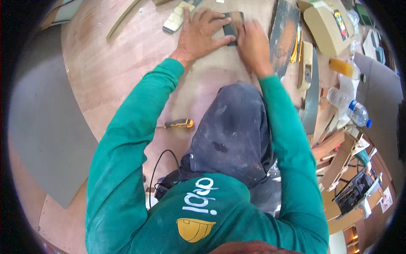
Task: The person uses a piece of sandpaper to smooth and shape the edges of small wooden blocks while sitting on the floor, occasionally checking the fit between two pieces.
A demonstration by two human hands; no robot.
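A small flat dark piece with a brown face (230, 28) lies on the pale wood surface, between my two hands. My left hand (202, 34) is spread over the wood, its index finger and thumb reaching the left side of the piece. Against the piece's right side, my right hand (254, 46) is closed and slightly blurred; what its fingers hold is hidden. Just beyond my left hand is a cream block with a dark end (176, 17). Below my forearms, a yellow-and-black handled screwdriver (179, 123) lies beside my knee (230, 127).
A dark scuffed board (284, 38), yellow cutters (297, 44) and a wooden block (305, 65) lie right of my hands. Farther right are a cardboard box (327, 27), an amber bottle (341, 67) and a clear water bottle (350, 106). A grey sheet (46, 114) spans the left.
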